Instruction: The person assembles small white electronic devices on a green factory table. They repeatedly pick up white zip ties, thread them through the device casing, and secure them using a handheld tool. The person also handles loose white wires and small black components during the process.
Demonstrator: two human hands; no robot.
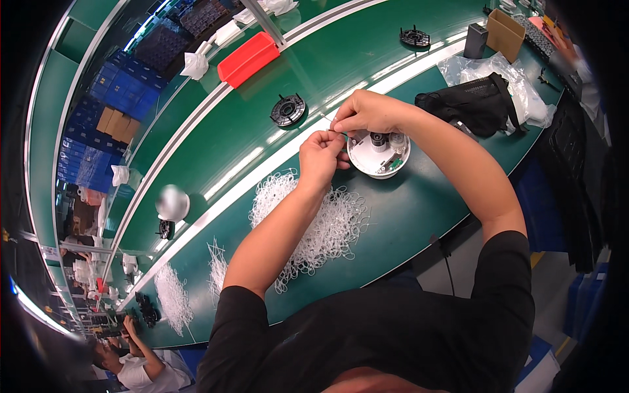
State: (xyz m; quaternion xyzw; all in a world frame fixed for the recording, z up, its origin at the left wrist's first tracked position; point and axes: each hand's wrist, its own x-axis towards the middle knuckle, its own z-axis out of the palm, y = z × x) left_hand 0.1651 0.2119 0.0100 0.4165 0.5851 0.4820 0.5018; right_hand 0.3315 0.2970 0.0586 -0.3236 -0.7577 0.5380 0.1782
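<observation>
A white round housing point(380, 169) lies on the green bench, with a black cylindrical part point(379, 139) and a small green board point(396, 164) inside. At its left rim my two hands meet. My right hand point(365, 112) pinches a thin white strip that looks like a cable tie point(325, 118), its end sticking out past the fingers. Just below, my left hand point(320, 156) has thumb and forefinger pressed together beside the housing; what they grip is too small to make out. Beneath my left forearm spreads a large heap of looped white cable ties point(331, 226).
Along the conveyor sit a black pronged ring point(288, 111), another pronged ring point(415, 38) and a white dome point(173, 204). A red bin point(249, 59) stands beyond. To the right lie a black mesh bag point(475, 105) and clear plastic. Another person point(141, 367) works at far left.
</observation>
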